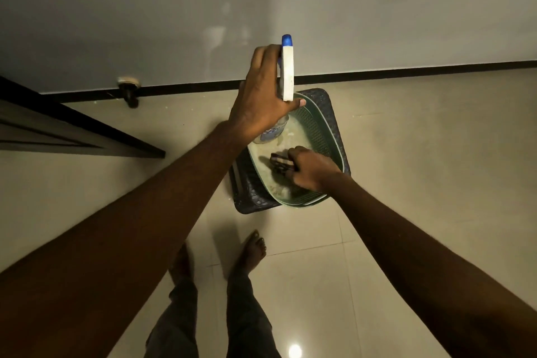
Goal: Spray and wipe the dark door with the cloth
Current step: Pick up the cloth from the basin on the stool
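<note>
Two baskets stand stacked on a pale glossy tiled floor [421,168], a green basket [318,125] seated inside a wider dark woven basket [329,103], both close to the far wall. Wall [377,9] is plain white, dim, with a dark skirting strip [406,69] along its foot. Dark door [58,122] enters from the left edge, its lower edge angled toward the middle of the floor, well apart from the baskets. A small door stop [129,91] sits at the skirting, far left. Lamp glare [295,351] shows on a near tile. Two bare feet [254,253] and grey trouser legs stand near, just short of the baskets. Left hand [261,99]: arm stretched forward, back of hand up, fingers wrapped round the neck of the spray bottle [287,73], thumb tip under the rear of the white trigger head. Bottle is held above the far-left part of the green basket, blue nozzle pointing toward the wall, its clear body showing below the wrist. Right hand [312,168]: arm reaches down into the green basket, knuckles up, fingers curled and pinching a small dark folded cloth [277,163] that lies against the basket's pale bottom. Cloth detail is too dark to resolve. Hands are apart, the left one higher and farther, each clamped on its own item.
</note>
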